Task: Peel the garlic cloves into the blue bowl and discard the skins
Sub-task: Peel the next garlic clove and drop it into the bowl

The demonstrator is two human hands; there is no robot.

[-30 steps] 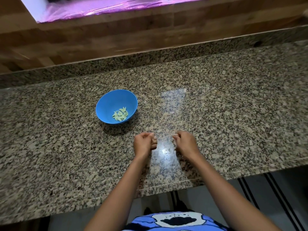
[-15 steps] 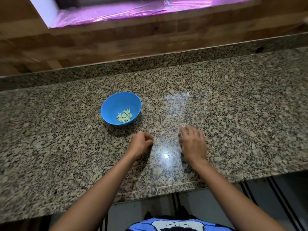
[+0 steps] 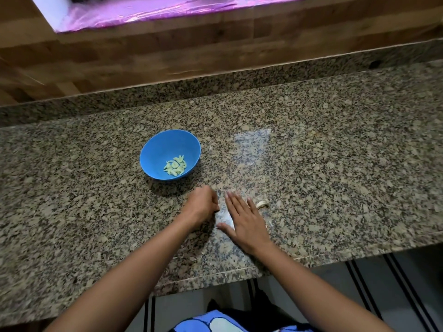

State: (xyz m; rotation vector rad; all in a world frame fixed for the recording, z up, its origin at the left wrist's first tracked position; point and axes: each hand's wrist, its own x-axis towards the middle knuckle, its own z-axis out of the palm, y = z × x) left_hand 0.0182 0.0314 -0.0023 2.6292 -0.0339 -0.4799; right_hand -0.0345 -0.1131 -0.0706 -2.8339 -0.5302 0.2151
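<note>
Against half a second ago: right hand (image 3: 244, 219) now further left, drawn close beside the left hand (image 3: 202, 204), a narrow strip of worktop (image 3: 335, 164) between them. Fingers straighter and closer together than before, palm down on the granite, thumb splayed toward the body. Uncovered by that shift: a pale garlic piece (image 3: 261, 203), curled, lying just right of the right fingertips; skin or clove not distinguishable. Left hand in much the same spot as before, fingers curled into a fist, knuckles up, resting on the surface; contents of the fist hidden, so cannot tell whether anything is held. A second ago: both hands curled, fingertips facing each other.

Blue bowl (image 3: 170, 154) unmoved, upright, beyond and left of the left hand, near but apart from it. Peeled garlic cloves (image 3: 175, 165) heaped in its bottom, toward the right wall.

Edges: front edge of the worktop just behind both wrists, forearms crossing it. Back edge against a low granite upstand (image 3: 263, 80), wood panelling (image 3: 215, 44) above that. Open room: a broad run of granite right of the right hand out to the frame edge, another left of the bowl, and a band between bowl and upstand.
</note>
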